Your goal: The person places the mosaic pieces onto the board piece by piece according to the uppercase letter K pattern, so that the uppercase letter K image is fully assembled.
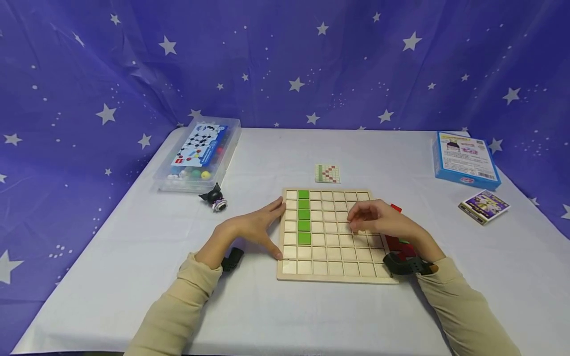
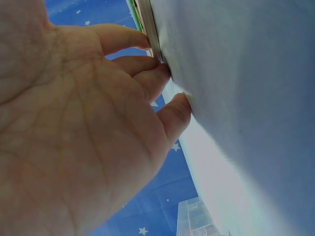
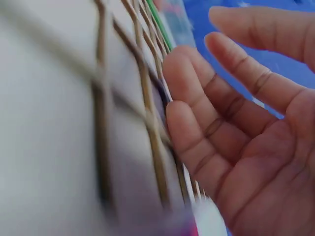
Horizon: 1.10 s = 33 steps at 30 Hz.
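A square wooden grid board (image 1: 319, 253) lies flat on the table, with a column of several green tiles (image 1: 304, 214) set in its second column from the left. My left hand (image 1: 256, 225) is spread at the board's left side, thumb and fingertips at its edge; the left wrist view shows fingertips along that edge. Over the right part of the grid hovers my right hand (image 1: 385, 220), its fingers loosely bent. In the right wrist view nothing is between its fingers (image 3: 189, 125). Red tiles (image 1: 395, 243), partly hidden by the right wrist, lie beside the board's right edge.
Beyond the board lies a small pattern card (image 1: 327, 173). At the back left are a clear plastic case (image 1: 200, 148) and a black figurine (image 1: 215, 198). A blue box (image 1: 465, 159) and a small purple-and-yellow box (image 1: 484, 206) sit at the right. A starry purple cloth (image 1: 267, 59) hangs behind.
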Each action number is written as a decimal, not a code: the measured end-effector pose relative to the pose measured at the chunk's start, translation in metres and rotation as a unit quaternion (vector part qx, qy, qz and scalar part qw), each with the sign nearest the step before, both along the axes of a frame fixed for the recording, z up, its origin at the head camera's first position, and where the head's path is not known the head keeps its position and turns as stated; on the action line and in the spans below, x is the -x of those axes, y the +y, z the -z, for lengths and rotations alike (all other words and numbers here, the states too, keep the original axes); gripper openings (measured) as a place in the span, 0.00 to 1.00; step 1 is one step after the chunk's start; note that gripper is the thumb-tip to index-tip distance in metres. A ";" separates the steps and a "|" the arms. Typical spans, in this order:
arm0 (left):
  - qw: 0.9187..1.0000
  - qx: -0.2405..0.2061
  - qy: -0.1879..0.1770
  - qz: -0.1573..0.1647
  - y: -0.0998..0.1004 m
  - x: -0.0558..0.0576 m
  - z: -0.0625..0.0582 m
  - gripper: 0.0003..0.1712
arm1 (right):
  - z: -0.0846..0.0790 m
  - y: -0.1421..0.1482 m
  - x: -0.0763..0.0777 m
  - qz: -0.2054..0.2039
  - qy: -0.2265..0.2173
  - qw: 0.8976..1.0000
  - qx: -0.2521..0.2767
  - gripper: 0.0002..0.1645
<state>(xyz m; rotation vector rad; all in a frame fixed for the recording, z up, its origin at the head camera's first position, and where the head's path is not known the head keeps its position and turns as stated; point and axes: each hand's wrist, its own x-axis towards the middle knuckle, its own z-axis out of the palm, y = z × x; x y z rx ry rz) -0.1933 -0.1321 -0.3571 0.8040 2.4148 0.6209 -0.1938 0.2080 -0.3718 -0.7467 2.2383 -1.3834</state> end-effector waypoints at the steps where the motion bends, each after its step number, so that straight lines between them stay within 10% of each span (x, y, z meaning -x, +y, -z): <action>1: 1.000 0.000 0.001 0.001 0.000 0.000 0.000 0.73 | 0.000 0.009 -0.001 0.011 -0.004 1.000 0.000 0.13; 17: 1.000 -0.001 0.004 0.000 -0.001 0.001 0.002 0.73 | -0.003 0.093 -0.008 0.116 -0.035 0.989 -0.078 0.16; 26: 1.000 -0.003 0.010 0.006 -0.002 0.002 0.005 0.72 | -0.003 0.103 -0.010 0.052 -0.014 0.991 -0.123 0.18; 33: 1.000 -0.002 0.008 0.006 -0.001 0.003 0.005 0.72 | -0.006 0.099 -0.012 0.128 0.010 0.967 -0.220 0.21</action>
